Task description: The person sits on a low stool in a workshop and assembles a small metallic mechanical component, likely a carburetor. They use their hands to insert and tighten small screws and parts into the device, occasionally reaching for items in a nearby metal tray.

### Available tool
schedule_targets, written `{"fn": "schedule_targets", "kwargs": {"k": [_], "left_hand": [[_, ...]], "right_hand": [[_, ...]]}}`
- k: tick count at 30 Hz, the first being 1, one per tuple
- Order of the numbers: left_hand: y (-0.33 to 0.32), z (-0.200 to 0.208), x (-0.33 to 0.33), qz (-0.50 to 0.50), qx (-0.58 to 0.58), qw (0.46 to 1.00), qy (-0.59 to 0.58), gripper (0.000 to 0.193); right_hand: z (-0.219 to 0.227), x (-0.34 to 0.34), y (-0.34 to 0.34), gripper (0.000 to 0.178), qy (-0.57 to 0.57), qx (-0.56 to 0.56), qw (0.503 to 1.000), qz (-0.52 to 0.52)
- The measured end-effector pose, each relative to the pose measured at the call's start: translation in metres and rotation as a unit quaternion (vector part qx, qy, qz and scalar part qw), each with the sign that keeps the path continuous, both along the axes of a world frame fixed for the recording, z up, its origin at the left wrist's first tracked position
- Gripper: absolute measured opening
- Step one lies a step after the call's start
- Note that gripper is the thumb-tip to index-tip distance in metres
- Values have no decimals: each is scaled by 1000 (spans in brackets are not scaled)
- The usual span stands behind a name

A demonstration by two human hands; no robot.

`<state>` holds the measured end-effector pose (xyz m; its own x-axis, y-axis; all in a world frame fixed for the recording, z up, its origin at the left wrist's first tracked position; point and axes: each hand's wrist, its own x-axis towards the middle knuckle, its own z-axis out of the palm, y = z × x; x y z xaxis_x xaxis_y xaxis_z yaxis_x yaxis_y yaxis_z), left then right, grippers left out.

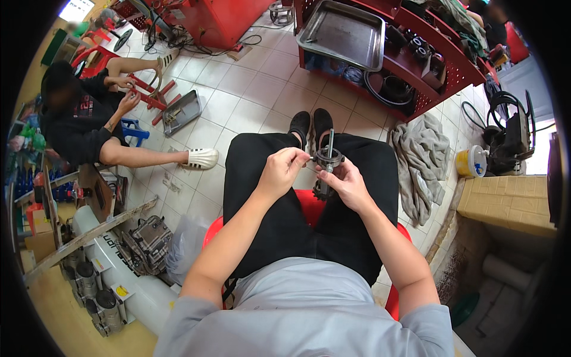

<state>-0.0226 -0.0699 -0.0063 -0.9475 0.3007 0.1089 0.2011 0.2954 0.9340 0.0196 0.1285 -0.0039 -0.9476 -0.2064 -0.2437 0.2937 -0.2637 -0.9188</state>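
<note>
Over my lap, my right hand (345,183) grips a dark metal mechanical part (328,158) from its right side. The part has a round ring-shaped top, a thin bright rod standing up from it, and a darker toothed-looking lower end that hangs between my knees. My left hand (285,171) is at the part's left side. Its thumb and forefinger are pinched together at a small dark piece that sticks out from the ring; whether that piece is a screw or a knob is too small to tell. My right fingers partly cover the lower half of the part.
I sit on a red chair (212,232). Ahead stands a red tool cart (357,89) with a metal tray (342,33). A grey cloth (421,160) lies on the floor at right. At left sits another person (77,119) beside a shallow tray (182,113); a white cylinder tank (134,273) lies nearer.
</note>
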Motion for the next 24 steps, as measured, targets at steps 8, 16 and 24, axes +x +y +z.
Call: {"fn": "schedule_targets", "kwargs": {"k": [8, 16, 24], "left_hand": [[5, 2, -3, -39, 27, 999, 10, 17], [3, -7, -2, -30, 108, 993, -41, 15], [-1, -14, -4, -42, 135, 986, -87, 15]], "right_hand": [[-3, 0, 2, 42, 17, 1, 1000, -25], [-2, 6, 4, 55, 103, 170, 980, -17], [6, 5, 3, 56, 99, 170, 980, -1]]}}
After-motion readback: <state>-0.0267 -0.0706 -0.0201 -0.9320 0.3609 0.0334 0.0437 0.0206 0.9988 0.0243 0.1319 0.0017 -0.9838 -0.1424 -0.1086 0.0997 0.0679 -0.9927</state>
